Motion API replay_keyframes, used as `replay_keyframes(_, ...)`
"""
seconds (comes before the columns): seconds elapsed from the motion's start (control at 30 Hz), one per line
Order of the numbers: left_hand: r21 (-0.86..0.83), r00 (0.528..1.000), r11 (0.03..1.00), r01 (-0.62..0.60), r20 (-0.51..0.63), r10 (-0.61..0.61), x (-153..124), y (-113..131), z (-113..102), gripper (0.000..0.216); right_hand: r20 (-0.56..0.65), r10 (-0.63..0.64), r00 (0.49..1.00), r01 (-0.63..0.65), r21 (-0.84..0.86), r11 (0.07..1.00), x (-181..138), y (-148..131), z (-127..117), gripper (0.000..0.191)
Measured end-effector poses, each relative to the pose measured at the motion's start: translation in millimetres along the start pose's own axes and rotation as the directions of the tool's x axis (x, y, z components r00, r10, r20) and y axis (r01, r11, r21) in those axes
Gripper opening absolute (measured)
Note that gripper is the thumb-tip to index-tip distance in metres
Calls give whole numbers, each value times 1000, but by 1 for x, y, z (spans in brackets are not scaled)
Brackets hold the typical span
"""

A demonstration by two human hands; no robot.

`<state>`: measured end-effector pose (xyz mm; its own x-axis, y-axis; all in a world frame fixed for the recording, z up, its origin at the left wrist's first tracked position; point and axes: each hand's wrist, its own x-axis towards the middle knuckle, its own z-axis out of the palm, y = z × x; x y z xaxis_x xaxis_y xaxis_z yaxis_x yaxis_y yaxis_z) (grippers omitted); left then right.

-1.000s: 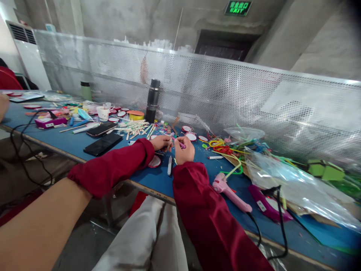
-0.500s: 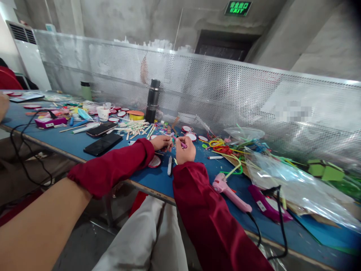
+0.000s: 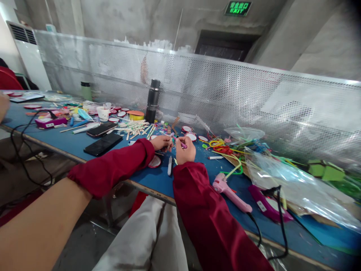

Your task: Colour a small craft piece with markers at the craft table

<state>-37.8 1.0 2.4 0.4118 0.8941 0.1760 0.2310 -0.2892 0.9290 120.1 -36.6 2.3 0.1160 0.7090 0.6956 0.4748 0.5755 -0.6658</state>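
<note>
My right hand (image 3: pixel 186 149) is closed around a purple pen (image 3: pixel 183 145), probably a marker, its tip end turned toward my other hand. Close beside it, my left hand (image 3: pixel 162 143) pinches something small, which the fingers mostly hide. Both hands are just above the blue table (image 3: pixel 203 177). Below them on the tabletop lie a white marker (image 3: pixel 169 166) and a round white disc with a red rim (image 3: pixel 155 162). Another white marker (image 3: pixel 215 157) rests to the right of my right hand.
A pink glue gun (image 3: pixel 232 195) and a purple power strip (image 3: pixel 269 205) with black cords lie at right, near plastic bags (image 3: pixel 299 184). Two phones (image 3: pixel 103 144), wooden sticks (image 3: pixel 135 130) and a black bottle (image 3: pixel 153 101) are left of centre. A perforated metal screen (image 3: pixel 225 90) stands behind.
</note>
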Motion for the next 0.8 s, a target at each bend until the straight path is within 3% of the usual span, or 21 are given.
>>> replay_keyframes(0.8, -24, 999, 999, 27, -28, -28, -2, 6, 2, 26, 20, -7, 1000, 7, -13, 1000, 0, 2, 1, 22)
